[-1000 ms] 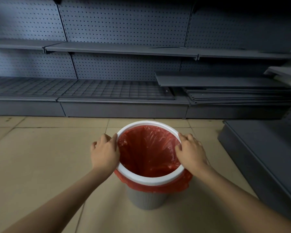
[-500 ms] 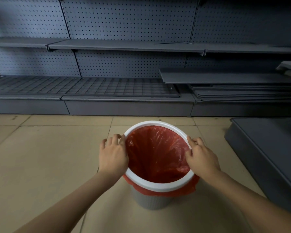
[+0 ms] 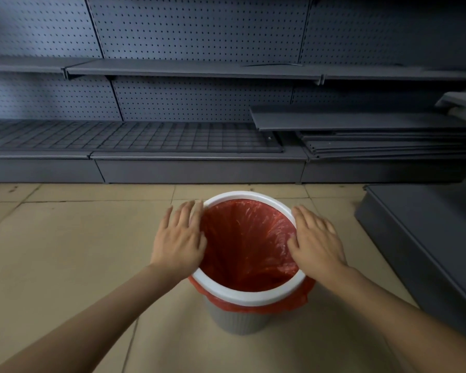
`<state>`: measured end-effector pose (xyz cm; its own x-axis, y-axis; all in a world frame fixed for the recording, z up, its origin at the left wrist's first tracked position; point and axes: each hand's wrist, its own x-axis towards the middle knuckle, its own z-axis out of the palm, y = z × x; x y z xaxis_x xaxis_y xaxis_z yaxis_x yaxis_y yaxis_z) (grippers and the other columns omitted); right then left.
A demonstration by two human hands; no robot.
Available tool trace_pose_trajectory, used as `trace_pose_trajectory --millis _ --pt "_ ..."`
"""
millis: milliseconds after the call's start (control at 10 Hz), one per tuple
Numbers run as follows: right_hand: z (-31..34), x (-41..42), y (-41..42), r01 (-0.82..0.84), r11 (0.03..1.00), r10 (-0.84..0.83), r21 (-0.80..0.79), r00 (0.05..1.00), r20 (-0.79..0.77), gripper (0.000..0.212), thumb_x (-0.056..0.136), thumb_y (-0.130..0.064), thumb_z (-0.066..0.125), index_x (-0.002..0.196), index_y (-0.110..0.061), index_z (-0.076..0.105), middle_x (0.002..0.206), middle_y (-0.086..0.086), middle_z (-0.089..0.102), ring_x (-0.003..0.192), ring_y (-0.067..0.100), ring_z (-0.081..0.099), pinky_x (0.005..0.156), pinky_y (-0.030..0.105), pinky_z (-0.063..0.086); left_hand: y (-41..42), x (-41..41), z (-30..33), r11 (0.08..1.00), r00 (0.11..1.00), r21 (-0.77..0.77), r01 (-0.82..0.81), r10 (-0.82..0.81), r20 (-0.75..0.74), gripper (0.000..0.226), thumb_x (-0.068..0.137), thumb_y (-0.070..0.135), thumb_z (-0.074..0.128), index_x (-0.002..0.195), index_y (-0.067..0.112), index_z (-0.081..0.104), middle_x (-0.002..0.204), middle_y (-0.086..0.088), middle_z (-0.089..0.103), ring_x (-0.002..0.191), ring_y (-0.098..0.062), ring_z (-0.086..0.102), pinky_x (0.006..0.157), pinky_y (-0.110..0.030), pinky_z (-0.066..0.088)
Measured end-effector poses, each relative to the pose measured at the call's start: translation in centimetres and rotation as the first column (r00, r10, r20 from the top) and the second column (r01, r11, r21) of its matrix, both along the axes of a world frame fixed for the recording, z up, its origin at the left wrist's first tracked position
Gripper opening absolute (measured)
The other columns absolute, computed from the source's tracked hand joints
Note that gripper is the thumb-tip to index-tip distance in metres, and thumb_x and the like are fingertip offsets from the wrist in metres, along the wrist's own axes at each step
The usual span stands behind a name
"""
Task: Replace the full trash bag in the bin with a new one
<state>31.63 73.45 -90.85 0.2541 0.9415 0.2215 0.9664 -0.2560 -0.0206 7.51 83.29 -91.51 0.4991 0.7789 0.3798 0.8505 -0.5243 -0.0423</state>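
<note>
A grey ribbed bin stands on the tiled floor with a white ring around its top. A red trash bag lines the inside, and its edge sticks out below the ring. My left hand lies over the ring's left side with fingers straight and spread. My right hand lies over the ring's right side, fingers straight too. Neither hand grips anything. The inside of the bag looks bare as far down as I can see.
Dark grey metal shelving with pegboard backs runs along the wall behind the bin. Loose shelf boards are stacked at the right. A low grey shelf base stands close on the right. Beige floor tiles spread to the left.
Both hands have uncurled from the ring: fingers that wrapped its edge now lie straight and spread over it. The bin has stayed in place.
</note>
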Motion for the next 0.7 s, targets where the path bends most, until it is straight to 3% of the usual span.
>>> trace_pose_trajectory --millis 100,200,400,500,700 --pt "0.2 0.1 0.2 -0.053 0.998 0.053 -0.034 0.998 -0.015 0.063 0.092 -0.032 0.035 0.148 -0.015 0.010 0.156 0.000 0.019 0.140 0.012 0.022 0.115 0.031 0.006 0.2 0.2 0.1 0.995 0.996 -0.052 0.081 -0.083 -0.042 0.070 0.082 0.040 0.020 0.146 0.011 0.024 0.144 -0.014 0.040 0.135 -0.027 0.034 0.114 -0.043 0.012" --pt "0.3 0.0 0.3 -0.053 0.998 0.049 -0.036 0.995 -0.092 0.064 0.092 -0.032 0.036 0.149 -0.016 0.010 0.155 -0.001 0.021 0.138 0.012 0.026 0.115 0.030 0.005 0.5 -0.1 -0.2 0.981 0.998 -0.186 0.061 -0.057 0.031 0.079 0.078 0.045 0.007 0.148 0.011 0.013 0.149 -0.010 0.031 0.139 -0.021 0.023 0.117 -0.038 0.003" --pt "0.9 0.4 0.9 -0.071 0.996 0.072 -0.062 0.997 0.016 0.065 0.089 -0.042 0.039 0.146 -0.015 0.021 0.149 0.002 0.035 0.137 0.014 0.030 0.116 0.035 0.005 0.9 -0.1 -0.1 0.983 0.997 -0.169 0.074 -0.070 0.032 0.081 0.077 0.051 0.019 0.145 0.008 0.024 0.141 -0.012 0.043 0.133 -0.025 0.033 0.116 -0.039 0.009" --pt "2.0 0.3 1.9 -0.051 0.997 0.055 -0.055 0.995 0.079 0.061 0.087 -0.044 0.040 0.142 -0.018 0.032 0.136 0.004 0.052 0.133 0.018 0.035 0.115 0.037 0.007 1.6 0.2 1.0 0.987 0.994 -0.143 0.077 -0.088 -0.071 0.085 0.076 0.058 0.018 0.145 0.008 0.023 0.142 -0.012 0.042 0.136 -0.024 0.029 0.116 -0.039 0.008" --pt "4.9 -1.5 5.0 -0.139 0.982 0.142 0.128 0.990 -0.014 0.042 0.084 -0.037 0.047 0.123 -0.023 0.056 0.123 -0.003 0.060 0.115 0.017 0.051 0.105 0.035 0.022 3.3 2.4 6.6 0.985 0.985 0.032 0.171 -0.170 -0.015 0.062 0.080 0.049 0.037 0.128 0.010 0.047 0.111 -0.007 0.062 0.104 -0.028 0.056 0.096 -0.037 0.034"
